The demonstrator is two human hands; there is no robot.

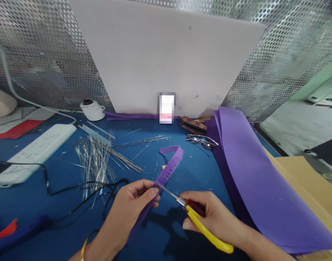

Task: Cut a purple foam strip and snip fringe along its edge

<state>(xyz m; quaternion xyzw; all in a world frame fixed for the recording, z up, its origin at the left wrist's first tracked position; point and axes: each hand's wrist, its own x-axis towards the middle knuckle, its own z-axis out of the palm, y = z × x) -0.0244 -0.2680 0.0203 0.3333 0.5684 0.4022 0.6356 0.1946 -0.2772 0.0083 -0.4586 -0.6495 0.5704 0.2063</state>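
Note:
My left hand (140, 203) pinches a long purple paper strip (171, 167) between thumb and fingers. Small fringe cuts line the right edge of its far part, which bends over at the top; the near part runs down beside my left wrist. My right hand (209, 214) grips scissors (206, 232) with a yellow handle and a partly hidden red one. Their blades meet the strip's edge just by my left thumb. Whether the blades are apart cannot be made out.
Wire pieces (96, 163) lie on the blue table (193, 177) at left, near a white power strip (43, 152) and black cable. Large purple sheets (250, 163) rest on brown paper (304, 177) at right. Glasses (201, 141), a checked case (193, 125) and a white jar (92, 110) stand behind.

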